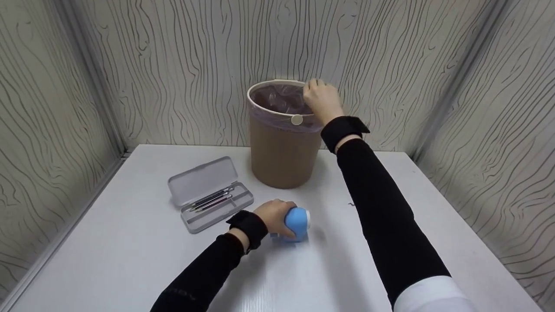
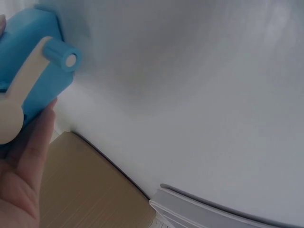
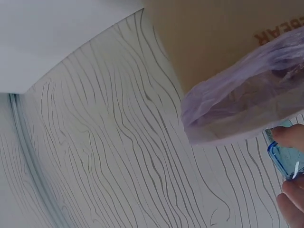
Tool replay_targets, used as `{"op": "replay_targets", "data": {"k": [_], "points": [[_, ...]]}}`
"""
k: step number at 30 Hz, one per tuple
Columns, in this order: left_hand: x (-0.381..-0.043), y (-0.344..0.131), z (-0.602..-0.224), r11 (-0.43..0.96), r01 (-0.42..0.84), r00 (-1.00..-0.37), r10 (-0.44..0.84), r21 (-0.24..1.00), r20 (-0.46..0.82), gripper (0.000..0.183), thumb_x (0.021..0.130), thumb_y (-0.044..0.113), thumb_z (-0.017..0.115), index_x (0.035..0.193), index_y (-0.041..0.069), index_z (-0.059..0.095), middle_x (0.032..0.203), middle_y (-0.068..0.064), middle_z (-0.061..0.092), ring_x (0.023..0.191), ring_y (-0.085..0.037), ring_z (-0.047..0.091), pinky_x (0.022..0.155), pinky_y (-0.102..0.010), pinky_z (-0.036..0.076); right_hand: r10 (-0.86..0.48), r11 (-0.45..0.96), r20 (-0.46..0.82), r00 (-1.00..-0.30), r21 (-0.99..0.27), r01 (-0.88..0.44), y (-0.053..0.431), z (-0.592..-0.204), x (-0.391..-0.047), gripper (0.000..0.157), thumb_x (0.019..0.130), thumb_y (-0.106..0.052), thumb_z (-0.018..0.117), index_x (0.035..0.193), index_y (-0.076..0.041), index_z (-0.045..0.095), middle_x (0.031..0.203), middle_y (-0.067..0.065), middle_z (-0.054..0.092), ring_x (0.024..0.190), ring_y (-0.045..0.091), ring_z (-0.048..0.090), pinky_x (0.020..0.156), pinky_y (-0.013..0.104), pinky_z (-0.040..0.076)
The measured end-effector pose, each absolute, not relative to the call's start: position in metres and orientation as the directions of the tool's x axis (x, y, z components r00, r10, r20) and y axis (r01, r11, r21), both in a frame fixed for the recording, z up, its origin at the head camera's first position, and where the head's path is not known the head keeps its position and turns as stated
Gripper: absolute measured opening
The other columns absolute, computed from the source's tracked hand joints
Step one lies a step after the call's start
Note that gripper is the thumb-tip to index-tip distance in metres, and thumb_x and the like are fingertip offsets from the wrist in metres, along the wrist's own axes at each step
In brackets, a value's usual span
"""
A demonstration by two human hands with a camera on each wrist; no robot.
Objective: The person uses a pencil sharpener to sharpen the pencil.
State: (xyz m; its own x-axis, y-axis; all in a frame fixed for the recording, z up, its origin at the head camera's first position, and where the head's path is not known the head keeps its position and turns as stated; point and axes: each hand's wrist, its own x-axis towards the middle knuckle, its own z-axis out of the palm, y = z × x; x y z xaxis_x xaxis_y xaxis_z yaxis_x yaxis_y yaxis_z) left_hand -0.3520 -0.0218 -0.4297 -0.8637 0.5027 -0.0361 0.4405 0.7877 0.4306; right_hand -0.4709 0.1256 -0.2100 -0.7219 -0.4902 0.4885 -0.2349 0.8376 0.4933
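A blue crank pencil sharpener [image 1: 297, 222] stands on the table, and my left hand [image 1: 273, 218] grips its body from the left side. Its cream crank [image 2: 29, 71] with a blue knob shows close up in the left wrist view. My right hand [image 1: 323, 100] is over the right part of the rim of a brown trash bin [image 1: 284, 151]. Between that hand's thumb and fingers is a small clear bluish plastic tray [image 3: 286, 159], seen in the right wrist view; the fingers and frame edge hide part of it. Whether it contains anything I cannot tell.
A thin purple bag [image 3: 213, 102] lines the bin and folds over its rim. Left of the bin lies an opened grey pencil case [image 1: 199, 184] with several pencils [image 1: 212, 200] inside. Wood-patterned panels [image 1: 195, 65] enclose the white table [image 1: 108, 242] at the back and both sides.
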Motion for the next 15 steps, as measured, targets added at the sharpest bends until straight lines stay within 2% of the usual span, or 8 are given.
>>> {"op": "replay_targets", "data": {"k": [3,7,15], "points": [[-0.352,-0.023,-0.429,0.785,0.448,-0.862,0.507,0.428,-0.027,0.071,0.073,0.033,0.093,0.135,0.014,0.063,0.130,-0.008,0.071,0.121,-0.026,0.068,0.107,-0.044,0.054,-0.587,0.755,0.473,-0.657,0.613,-0.233,0.126,-0.210,-0.472,0.032,0.103,0.007,0.045,0.130,0.011,0.061,0.127,0.027,0.067,0.116,0.037,0.069,0.093,0.041,0.061],[-0.353,-0.023,-0.430,0.777,0.457,-0.860,0.510,0.432,-0.009,0.071,0.072,0.033,0.094,0.133,0.014,0.064,0.129,-0.008,0.072,0.120,-0.026,0.068,0.106,-0.044,0.055,-0.693,0.653,0.448,-0.566,0.721,-0.230,0.128,-0.212,-0.473,0.031,0.102,0.007,0.045,0.126,0.010,0.065,0.126,0.026,0.068,0.117,0.036,0.069,0.097,0.040,0.059],[-0.358,-0.023,-0.435,0.770,0.501,-0.844,0.535,0.394,0.027,0.070,0.072,0.037,0.094,0.131,0.013,0.065,0.125,-0.008,0.073,0.116,-0.025,0.070,0.103,-0.041,0.056,-0.844,0.449,0.361,-0.396,0.880,-0.156,0.130,-0.221,-0.476,0.029,0.103,0.003,0.047,0.121,0.008,0.069,0.120,0.022,0.071,0.113,0.030,0.071,0.095,0.035,0.060]]}}
